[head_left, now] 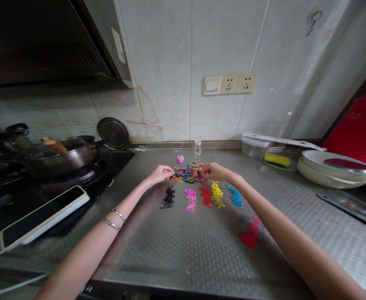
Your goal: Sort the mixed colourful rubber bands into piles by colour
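A tangled, multicoloured heap of bands (188, 174) is stretching lengthwise left to right between left fingers (167, 169) and right fingers (208, 168), whose grip I cannot tell.

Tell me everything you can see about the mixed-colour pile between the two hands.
The mixed pile is a low, loose tangle of thin, rubbery-looking strands or loops, with red, yellow, blue, pink and black among them. It lies on the grey metal counter, spread wider than it is deep, just beyond a row of single-colour piles. The left hand is at its left edge and the right hand at its right; whether either pinches a strand is too small to tell.
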Demonstrator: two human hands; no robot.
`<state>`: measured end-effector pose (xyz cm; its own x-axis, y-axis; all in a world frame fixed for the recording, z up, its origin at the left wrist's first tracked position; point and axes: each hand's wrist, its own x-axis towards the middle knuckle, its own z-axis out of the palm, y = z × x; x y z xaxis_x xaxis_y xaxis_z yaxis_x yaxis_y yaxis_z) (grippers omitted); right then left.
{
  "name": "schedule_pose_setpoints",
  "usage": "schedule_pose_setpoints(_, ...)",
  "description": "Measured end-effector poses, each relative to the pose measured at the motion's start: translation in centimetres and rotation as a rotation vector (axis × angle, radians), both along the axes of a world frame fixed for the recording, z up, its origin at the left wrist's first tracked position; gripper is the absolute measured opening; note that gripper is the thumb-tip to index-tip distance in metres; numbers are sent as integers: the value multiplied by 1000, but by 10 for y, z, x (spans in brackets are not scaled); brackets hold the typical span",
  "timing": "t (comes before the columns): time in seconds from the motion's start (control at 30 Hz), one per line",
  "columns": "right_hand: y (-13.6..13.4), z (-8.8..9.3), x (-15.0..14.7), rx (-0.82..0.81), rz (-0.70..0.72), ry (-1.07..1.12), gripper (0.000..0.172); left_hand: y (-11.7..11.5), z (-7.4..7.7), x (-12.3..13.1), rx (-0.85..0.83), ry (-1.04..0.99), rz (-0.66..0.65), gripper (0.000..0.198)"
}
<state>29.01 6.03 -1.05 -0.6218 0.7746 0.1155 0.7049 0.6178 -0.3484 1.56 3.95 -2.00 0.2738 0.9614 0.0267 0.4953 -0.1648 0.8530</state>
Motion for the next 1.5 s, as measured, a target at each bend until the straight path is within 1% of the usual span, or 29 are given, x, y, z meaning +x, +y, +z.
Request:
schedule_pose_setpoints(0.17, -5, 6, -3, 20, -14, 124, 18, 5, -9, -13, -40, -41, 106, 31)
schedule_pose_setpoints(0.27, -15, 9, -17, -2, 13, 215, 19, 10, -17, -18, -61, -94, 180, 32)
schedule_pose_setpoints(0.33, -24, 12, -31, -11, 46, 258, 19, 12, -21, -19, -45, -97, 204, 33)
schedule_pose_setpoints(0.47, -41, 15, -65, -31, 211, 288, 17, 13, -22, -17, 8, -39, 184, 32)
schedule_pose_setpoints(0.6, -51, 16, -96, -6, 342, 291, 17, 12, -22, -17, 17, -39, 162, 31)
schedule_pose_setpoints(0.7, -55, 13, -111, 10, 372, 252, 17, 13, -22, -19, 9, -45, 149, 32)
schedule_pose_setpoints(0.77, -55, 11, -114, 16, 364, 226, 18, 13, -21, -19, 10, -42, 145, 32)
schedule_pose_setpoints(0.83, -53, 10, -110, 23, 345, 229, 20, 12, -20, -18, 16, -34, 146, 32)
schedule_pose_setpoints(0.9, -49, 10, -100, 18, 299, 252, 22, 11, -18, -17, 20, -23, 145, 32)
schedule_pose_setpoints(1.03, -43, 14, -66, -1, 157, 308, 23, 8, -16, -15, -4, 6, 137, 33)
schedule_pose_setpoints(1.13, -39, 14, -38, -12, 43, 368, 23, 9, -17, -15, -8, 30, 107, 33)
schedule_pose_setpoints(1.27, -33, 4, -9, 0, -98, 398, 25, 12, -18, -14, 8, 85, 28, 26)
schedule_pose_setpoints(1.37, -30, -5, 2, 37, -124, 360, 24, 12, -16, -15, 46, 148, 0, 24)
schedule_pose_setpoints(1.5, -30, -14, 7, 70, -161, 304, 23, 14, -12, -22, 163, 231, -49, 24)
